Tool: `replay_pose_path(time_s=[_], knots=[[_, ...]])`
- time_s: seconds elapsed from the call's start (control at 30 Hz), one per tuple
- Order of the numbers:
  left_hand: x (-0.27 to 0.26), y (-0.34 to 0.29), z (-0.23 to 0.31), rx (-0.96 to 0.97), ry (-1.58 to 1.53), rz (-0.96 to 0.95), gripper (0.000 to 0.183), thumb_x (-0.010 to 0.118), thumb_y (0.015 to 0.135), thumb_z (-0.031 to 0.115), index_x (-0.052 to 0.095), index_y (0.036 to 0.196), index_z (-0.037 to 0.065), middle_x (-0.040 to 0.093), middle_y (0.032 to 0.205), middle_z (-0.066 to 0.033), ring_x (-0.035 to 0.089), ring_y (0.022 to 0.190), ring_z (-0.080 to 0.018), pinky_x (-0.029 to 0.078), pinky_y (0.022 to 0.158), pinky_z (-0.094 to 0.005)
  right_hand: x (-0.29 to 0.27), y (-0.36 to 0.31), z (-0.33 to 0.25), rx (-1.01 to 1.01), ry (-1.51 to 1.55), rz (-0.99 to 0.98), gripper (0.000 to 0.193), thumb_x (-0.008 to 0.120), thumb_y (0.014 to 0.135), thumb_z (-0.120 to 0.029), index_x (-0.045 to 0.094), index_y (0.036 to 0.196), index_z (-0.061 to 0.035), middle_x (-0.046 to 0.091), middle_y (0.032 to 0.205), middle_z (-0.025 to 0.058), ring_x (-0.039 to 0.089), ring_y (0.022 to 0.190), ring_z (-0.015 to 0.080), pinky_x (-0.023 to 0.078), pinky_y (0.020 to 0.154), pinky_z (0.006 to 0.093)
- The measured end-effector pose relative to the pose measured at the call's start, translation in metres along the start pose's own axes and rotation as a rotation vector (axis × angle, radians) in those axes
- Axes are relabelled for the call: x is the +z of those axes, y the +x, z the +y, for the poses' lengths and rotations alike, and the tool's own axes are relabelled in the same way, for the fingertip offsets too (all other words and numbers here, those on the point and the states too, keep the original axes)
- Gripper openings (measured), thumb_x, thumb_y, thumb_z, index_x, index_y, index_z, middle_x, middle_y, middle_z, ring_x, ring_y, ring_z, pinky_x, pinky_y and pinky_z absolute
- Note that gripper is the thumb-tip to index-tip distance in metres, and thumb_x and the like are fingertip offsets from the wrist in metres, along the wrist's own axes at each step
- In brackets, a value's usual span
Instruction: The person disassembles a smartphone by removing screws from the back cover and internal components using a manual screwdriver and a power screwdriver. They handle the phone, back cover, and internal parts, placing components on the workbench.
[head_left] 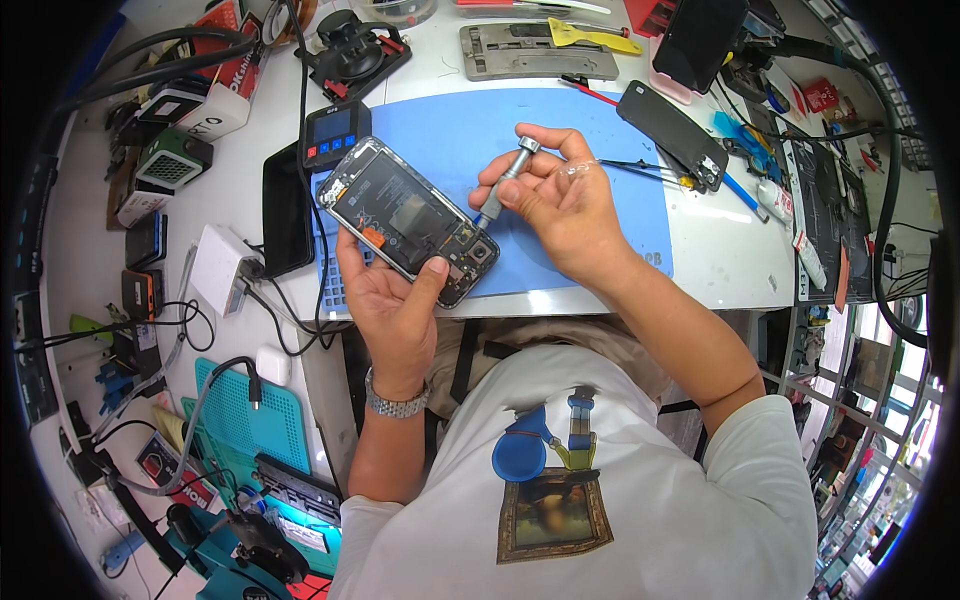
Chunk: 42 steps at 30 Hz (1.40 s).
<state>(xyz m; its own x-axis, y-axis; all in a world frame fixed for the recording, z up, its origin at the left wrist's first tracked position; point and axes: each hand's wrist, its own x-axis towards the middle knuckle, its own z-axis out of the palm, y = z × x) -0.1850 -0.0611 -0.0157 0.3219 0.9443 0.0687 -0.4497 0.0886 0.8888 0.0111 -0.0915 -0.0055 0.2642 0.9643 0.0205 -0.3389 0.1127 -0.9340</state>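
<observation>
My left hand (392, 315) grips an opened smartphone (400, 215) by its lower edge, thumb on the near corner by the camera. The phone's back is off, baring a black battery, a small orange tab and circuit parts. It is tilted above the blue work mat (440, 115). Between the fingers and thumb of my right hand (560, 195) is a grey metal precision screwdriver (505, 185). Its tip points down at the phone's edge near the camera; whether it sits in a screw is too small to tell.
A small black device with a screen (336, 130) and a black tray (288, 210) lie left of the phone. Tweezers (640, 166) and another dark phone (675, 132) lie right. A metal holder plate (540, 52) is at the back. Cables hang near a white power block (222, 262).
</observation>
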Motion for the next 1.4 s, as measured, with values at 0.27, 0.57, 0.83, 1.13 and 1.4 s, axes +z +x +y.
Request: replay_pose_path(time_s=[0.27,0.57,0.83,1.13,1.4], knots=[[0.0,0.001,0.0,-0.033,0.03,0.02,0.089,0.064,0.091,-0.017,0.017,0.163,0.003,0.057,0.141,-0.0207,0.063,0.126,-0.0248,0.054,0.104,-0.0362,0.003,-0.009,0.009,-0.439,-0.142,-0.19,0.054,0.058,0.1,0.013,0.032,0.144,-0.0054,0.064,0.113,0.0195,0.07,0.104,0.0237,0.058,0.094,0.0355],[0.002,0.002,0.001,-0.051,0.047,0.037,0.089,0.064,0.091,-0.016,0.016,0.163,0.002,0.059,0.136,-0.0205,0.064,0.123,-0.0236,0.054,0.104,-0.0365,0.0,-0.016,0.001,-0.626,-0.369,-0.057,0.044,0.06,0.1,0.012,0.045,0.14,-0.0011,0.067,0.111,0.0211,0.072,0.099,0.0252,0.062,0.089,0.0376],[0.001,0.003,0.0,-0.05,0.038,0.047,0.088,0.065,0.091,-0.016,0.018,0.163,0.002,0.058,0.138,-0.0196,0.064,0.124,-0.0224,0.055,0.104,-0.0353,0.001,-0.029,-0.01,-0.342,-0.745,0.069,0.08,0.063,0.087,0.023,0.038,0.159,-0.0015,0.05,0.133,0.0173,0.066,0.112,0.0217,0.066,0.085,0.0292],[0.002,0.003,-0.002,-0.029,0.04,0.064,0.084,0.067,0.09,-0.017,0.024,0.16,0.001,0.06,0.136,-0.0187,0.066,0.121,-0.0227,0.055,0.103,-0.0365,0.003,-0.024,0.001,-0.604,-0.751,0.001,0.077,0.064,0.096,0.015,0.029,0.162,-0.0029,0.054,0.128,0.0189,0.07,0.106,0.0243,0.065,0.086,0.0323],[0.001,0.003,0.0,-0.061,0.069,0.052,0.089,0.064,0.091,-0.017,0.018,0.164,0.002,0.054,0.142,-0.0193,0.062,0.125,-0.0226,0.055,0.104,-0.0358,0.017,-0.035,0.018,-0.583,-0.407,-0.008,0.072,0.065,0.099,0.01,0.027,0.159,-0.0012,0.067,0.11,0.0189,0.073,0.096,0.0224,0.062,0.083,0.0306]])
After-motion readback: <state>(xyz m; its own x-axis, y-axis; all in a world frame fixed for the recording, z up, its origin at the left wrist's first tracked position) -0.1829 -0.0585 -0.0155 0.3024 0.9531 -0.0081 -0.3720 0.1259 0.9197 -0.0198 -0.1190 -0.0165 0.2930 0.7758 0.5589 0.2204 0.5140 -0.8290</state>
